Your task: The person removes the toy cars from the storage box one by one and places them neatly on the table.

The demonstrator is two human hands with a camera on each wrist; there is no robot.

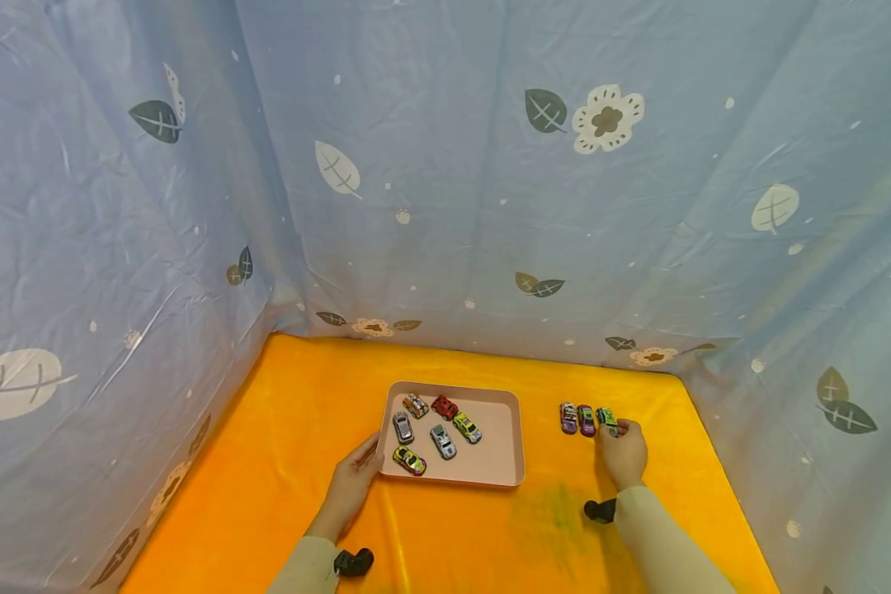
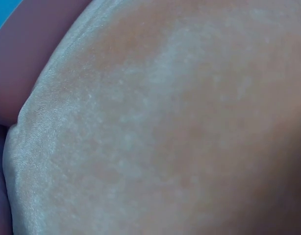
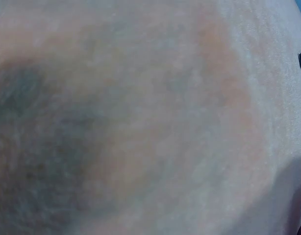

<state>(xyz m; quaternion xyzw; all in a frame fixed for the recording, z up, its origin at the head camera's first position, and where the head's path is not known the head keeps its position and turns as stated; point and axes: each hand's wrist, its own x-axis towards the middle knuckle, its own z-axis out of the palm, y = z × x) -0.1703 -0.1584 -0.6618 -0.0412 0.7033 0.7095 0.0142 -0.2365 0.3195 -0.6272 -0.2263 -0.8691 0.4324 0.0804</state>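
Observation:
In the head view my left hand [image 1: 352,478] holds the left side of a shallow pink tray [image 1: 493,458], its fingertips at the rim. Several toy cars lie spread in the tray's left and middle part, among them a red toy car [image 1: 445,407], a silver toy car [image 1: 442,442] and a yellow-green toy car [image 1: 467,427]. Right of the tray, my right hand [image 1: 625,455] pinches a green toy car [image 1: 606,420] at its right side. Close to its left stand two purple toy cars, the nearer a purple-and-green toy car [image 1: 586,420], the farther a purple-and-white toy car [image 1: 568,418].
A yellow-orange cloth [image 1: 445,536] covers the table. Pale blue curtains [image 1: 445,247] with leaf and flower prints enclose the back and both sides. Cloth fills most of both wrist views; the tray's wall [image 2: 33,58] shows at the upper left of the left one.

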